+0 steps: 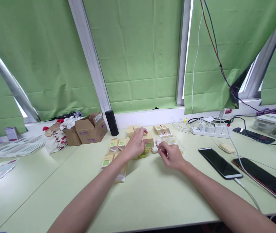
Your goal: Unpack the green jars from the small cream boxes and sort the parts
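Note:
Small cream boxes with green windows [113,144] stand in a group on the pale table, to the left of and behind my left hand [135,144]. That hand's fingers are curled over the boxes and a green tray [143,154]; whether it grips something is hidden. My right hand [170,154] is closed, fingertips pinched near small white pieces [154,149]; what it holds, if anything, is too small to name. Behind it lie clear plastic holders with yellow bits [173,140]. Two more cream boxes [162,129] stand farther back.
A cardboard box [91,131], a black cylinder [111,123] and a patterned bag [55,139] are at the back left. On the right lie a phone [220,162], another dark phone [264,178], cables and a white power strip [210,130].

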The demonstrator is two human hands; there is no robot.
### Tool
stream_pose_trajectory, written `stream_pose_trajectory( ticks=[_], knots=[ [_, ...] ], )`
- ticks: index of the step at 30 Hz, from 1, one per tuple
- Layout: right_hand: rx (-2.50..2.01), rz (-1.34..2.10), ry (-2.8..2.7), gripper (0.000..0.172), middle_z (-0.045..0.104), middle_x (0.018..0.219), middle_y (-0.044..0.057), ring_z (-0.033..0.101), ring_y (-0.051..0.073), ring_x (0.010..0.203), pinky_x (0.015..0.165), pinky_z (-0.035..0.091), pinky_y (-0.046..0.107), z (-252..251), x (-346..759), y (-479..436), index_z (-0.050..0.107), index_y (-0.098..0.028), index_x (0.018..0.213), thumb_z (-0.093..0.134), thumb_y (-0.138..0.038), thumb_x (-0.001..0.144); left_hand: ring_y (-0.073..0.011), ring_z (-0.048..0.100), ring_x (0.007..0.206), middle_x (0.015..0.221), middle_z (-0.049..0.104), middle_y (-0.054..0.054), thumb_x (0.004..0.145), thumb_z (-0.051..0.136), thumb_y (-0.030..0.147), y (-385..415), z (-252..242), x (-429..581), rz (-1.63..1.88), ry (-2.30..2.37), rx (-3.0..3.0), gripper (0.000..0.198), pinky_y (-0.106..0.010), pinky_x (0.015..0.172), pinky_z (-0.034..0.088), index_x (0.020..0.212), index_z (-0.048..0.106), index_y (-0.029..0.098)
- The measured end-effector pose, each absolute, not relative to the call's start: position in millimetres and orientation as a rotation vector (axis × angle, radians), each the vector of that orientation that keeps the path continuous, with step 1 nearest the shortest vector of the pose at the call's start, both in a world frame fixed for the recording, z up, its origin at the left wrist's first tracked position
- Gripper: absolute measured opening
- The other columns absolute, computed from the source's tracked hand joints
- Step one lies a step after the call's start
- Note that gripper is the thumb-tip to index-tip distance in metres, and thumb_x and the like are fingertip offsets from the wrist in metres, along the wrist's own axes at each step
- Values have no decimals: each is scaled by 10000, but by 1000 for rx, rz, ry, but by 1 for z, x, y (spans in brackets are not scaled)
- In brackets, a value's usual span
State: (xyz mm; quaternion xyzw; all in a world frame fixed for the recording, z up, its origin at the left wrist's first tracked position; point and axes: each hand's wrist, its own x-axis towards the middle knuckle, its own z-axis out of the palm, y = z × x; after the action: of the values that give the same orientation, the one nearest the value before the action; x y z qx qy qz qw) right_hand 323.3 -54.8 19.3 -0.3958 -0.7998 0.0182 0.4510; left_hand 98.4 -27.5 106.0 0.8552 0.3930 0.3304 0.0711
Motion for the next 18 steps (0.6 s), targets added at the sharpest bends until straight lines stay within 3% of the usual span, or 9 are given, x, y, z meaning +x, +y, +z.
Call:
stream_pose_trajectory(
  ticks=[8, 11, 18],
  knots=[
    [-1015, 187, -1914, 52, 603, 649, -39, 522, 149, 526, 566, 326, 258, 3, 319, -53, 468, -243, 909, 517, -242, 927, -296, 574, 1171, 1204, 608, -93, 914, 529, 144, -91, 54, 94, 825, 1130, 2459, 285, -464, 1012, 478, 1166, 536, 277],
    [-1029, 251, -1961, 34, 598, 631, -51, 514, 157, 521, 575, 321, 258, -3, 311, -56, 492, -245, 951, 496, -221, 927, -305, 557, 1239, 1286, 590, -101, 924, 556, 192, -95, 46, 91, 886, 1145, 2372, 295, -484, 1055, 465, 1203, 536, 285],
    [-1075, 258, -1996, 241, 595, 610, -69, 527, 183, 528, 595, 314, 271, -7, 309, -54, 495, -239, 1110, 474, -164, 882, -286, 550, 1294, 1314, 590, -101, 840, 648, 154, -87, 36, 86, 1026, 1093, 2157, 474, -468, 1131, 435, 1274, 498, 272]
  ],
)
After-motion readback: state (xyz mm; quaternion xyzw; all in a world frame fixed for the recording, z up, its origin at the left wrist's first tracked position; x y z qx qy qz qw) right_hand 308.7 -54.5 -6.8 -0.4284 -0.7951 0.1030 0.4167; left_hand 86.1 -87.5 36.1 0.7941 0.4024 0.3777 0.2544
